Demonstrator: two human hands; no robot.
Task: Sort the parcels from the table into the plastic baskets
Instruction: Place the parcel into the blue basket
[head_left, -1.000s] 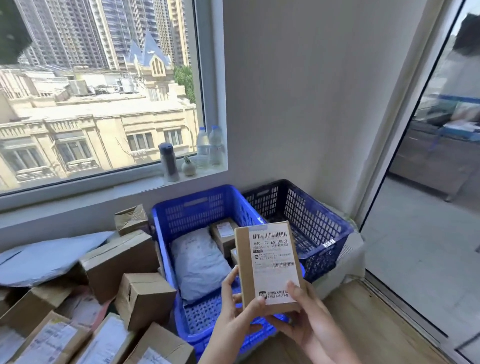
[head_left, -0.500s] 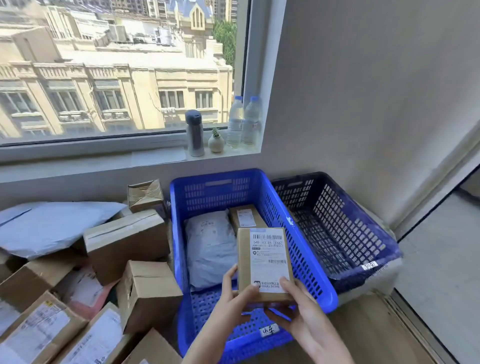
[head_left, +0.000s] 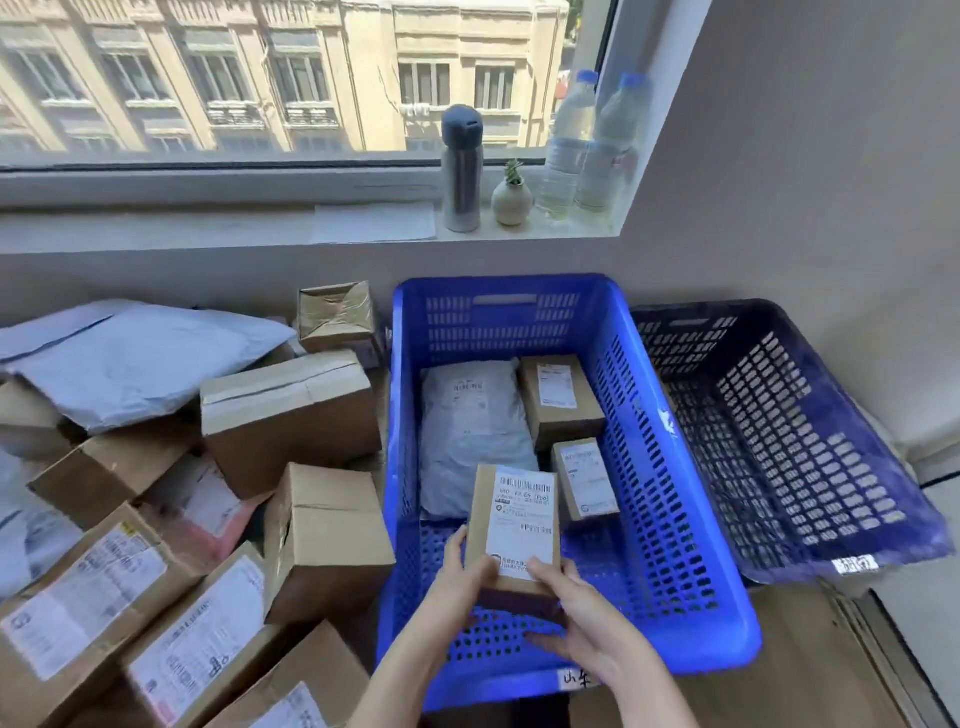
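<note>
1. Holding the parcel (head_left: 514, 530) takes both your hands. Your left hand (head_left: 457, 587) grips its lower left edge with the thumb up along the side. Your right hand (head_left: 582, 618) grips the lower right corner, with the thumb on the label and the fingers curled underneath.
2. You have the parcel, a small brown carton with its white label facing up, over the near half of the blue basket (head_left: 675, 499). Its far end tips away from you. You cannot tell from this view whether it touches the basket floor.
3. You already have three items lying in the blue basket. A grey mailer (head_left: 472, 431) lies along the left side. A box (head_left: 558, 400) sits at the far right. A smaller box (head_left: 584, 478) sits nearer you, just beside the parcel's right edge.
4. To your right, the dark basket (head_left: 810, 447) stands just beside the blue one, with a white tag on its near rim.
5. To your left, the counter (head_left: 810, 670) carries a heap (head_left: 291, 415) of brown cartons, many of them labelled. A large grey bag (head_left: 130, 358) lies across the far end of it.
6. Ahead of you, the sill (head_left: 208, 228) holds a flask (head_left: 461, 166), a small vase (head_left: 511, 200) with a plant in it, and two water bottles (head_left: 566, 145) in the corner.
</note>
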